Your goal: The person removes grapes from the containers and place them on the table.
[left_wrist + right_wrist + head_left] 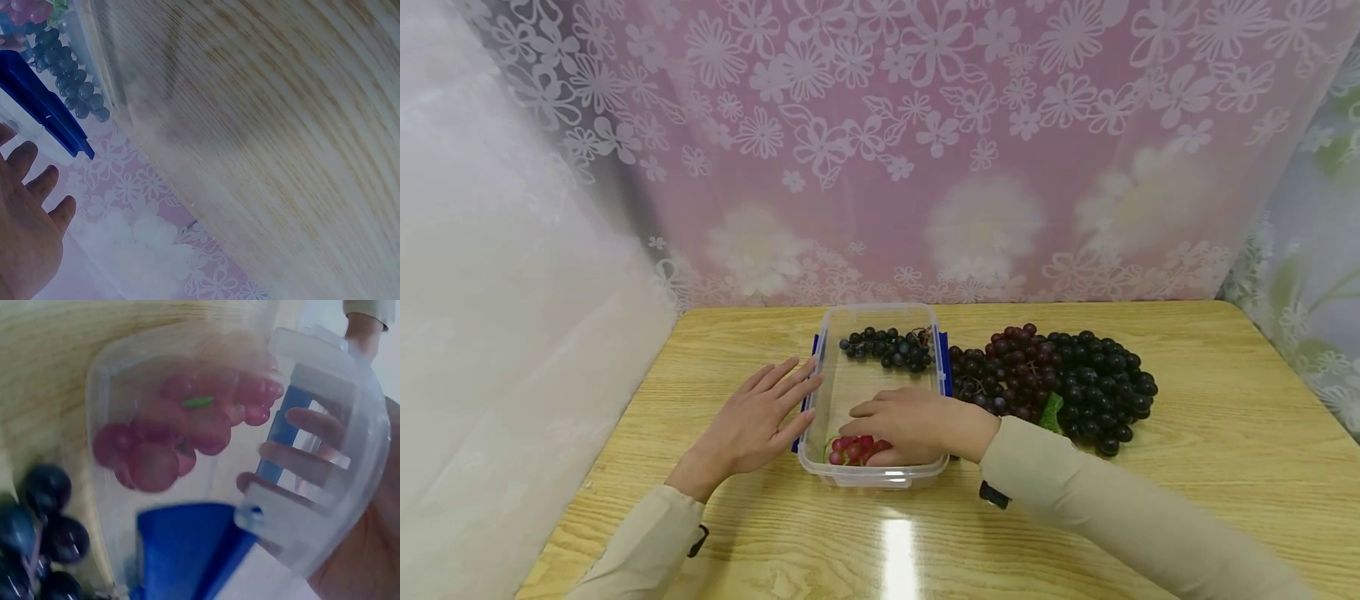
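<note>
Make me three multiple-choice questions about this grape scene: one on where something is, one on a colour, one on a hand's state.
1. Where does the red grape bunch lie?
A. near end of the clear container
B. on the table
C. outside on the left

2. What colour are the container's side clasps?
A. green
B. blue
C. white

3. How is the left hand?
A. fisted
B. gripping grapes
C. flat, fingers straight against the container's side

Answers: A, the bunch sits inside by the near wall; B, the clasps show blue; C, the fingers lie straight along the wall.
</note>
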### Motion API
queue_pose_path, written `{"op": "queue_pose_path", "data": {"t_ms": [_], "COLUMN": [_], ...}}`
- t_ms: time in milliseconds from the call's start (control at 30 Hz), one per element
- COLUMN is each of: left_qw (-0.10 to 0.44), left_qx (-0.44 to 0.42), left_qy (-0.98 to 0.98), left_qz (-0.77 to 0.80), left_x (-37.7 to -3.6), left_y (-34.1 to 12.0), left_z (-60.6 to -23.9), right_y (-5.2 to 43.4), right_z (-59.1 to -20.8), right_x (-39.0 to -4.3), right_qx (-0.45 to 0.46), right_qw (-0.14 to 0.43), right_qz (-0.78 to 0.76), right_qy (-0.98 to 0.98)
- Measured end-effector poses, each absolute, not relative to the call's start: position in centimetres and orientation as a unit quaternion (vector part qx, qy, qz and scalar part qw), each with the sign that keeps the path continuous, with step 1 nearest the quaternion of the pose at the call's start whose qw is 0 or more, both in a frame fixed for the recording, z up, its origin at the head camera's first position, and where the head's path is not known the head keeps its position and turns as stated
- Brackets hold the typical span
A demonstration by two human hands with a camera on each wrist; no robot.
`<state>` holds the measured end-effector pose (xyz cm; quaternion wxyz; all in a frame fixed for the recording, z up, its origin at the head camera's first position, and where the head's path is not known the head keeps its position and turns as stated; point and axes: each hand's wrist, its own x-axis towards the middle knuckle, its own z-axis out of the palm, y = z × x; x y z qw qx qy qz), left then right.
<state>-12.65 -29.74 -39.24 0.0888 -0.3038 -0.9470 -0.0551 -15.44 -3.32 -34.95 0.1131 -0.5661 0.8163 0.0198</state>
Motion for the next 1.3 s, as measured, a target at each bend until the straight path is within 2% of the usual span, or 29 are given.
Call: {"op": "queue_pose_path", "data": {"t_ms": [233, 500, 867, 1300], "left_qw": [0.088, 0.09, 0.089, 0.091], "left_qx": [-0.303, -0.307, -0.304, -0.302], "left_qy": [-0.947, -0.945, -0.946, -0.946], "left_qz": [-0.061, -0.063, -0.072, -0.08], "left_x": [-12.6, -12.7, -12.7, -12.6], "left_y": [-29.7, -29.7, -29.8, -29.7], "left_z": [-39.3, -39.4, -39.5, -39.6], "right_y": [-4.1, -5.1, -6.5, -6.6], "right_z": [-34.1, -33.8, -34.3, -35.0], "right_x": [-15.9, -16.2, -15.8, -15.7], "right_qx": [-0.594, -0.603, -0.605, -0.605], "right_qw": [0.118, 0.149, 0.14, 0.159], "right_qz": [0.064, 0.09, 0.128, 0.095], "right_qy": [0.793, 0.779, 0.774, 0.774]}}
